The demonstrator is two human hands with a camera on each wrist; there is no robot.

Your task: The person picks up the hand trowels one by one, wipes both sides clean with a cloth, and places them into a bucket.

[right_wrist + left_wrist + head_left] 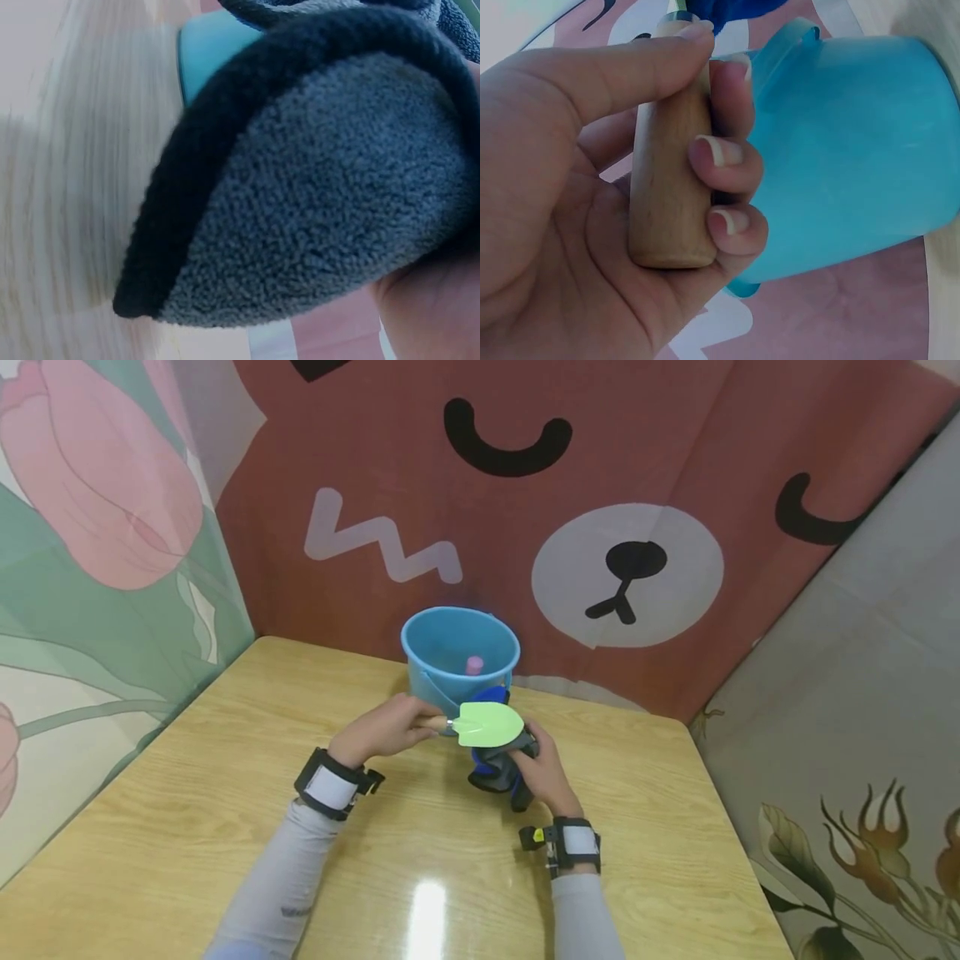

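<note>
My left hand (387, 727) grips the wooden handle (673, 172) of a small trowel, its fingers wrapped round the wood in the left wrist view. The trowel's light green blade (489, 725) points right, in front of the bucket. My right hand (546, 770) holds a bunched cloth, grey with a dark edge (322, 187) in the right wrist view and partly blue (491, 695) in the head view. Part of the cloth lies behind the blade. Close behind both hands stands a light blue bucket (459, 681) with a pink thing (474, 666) inside, mostly hidden by the rim.
The wooden table (420, 835) carries the bucket near its back edge. A curtain with a bear's face (495, 527) hangs right behind it. Flowered cloth walls stand on the left (112, 552) and right (847, 693).
</note>
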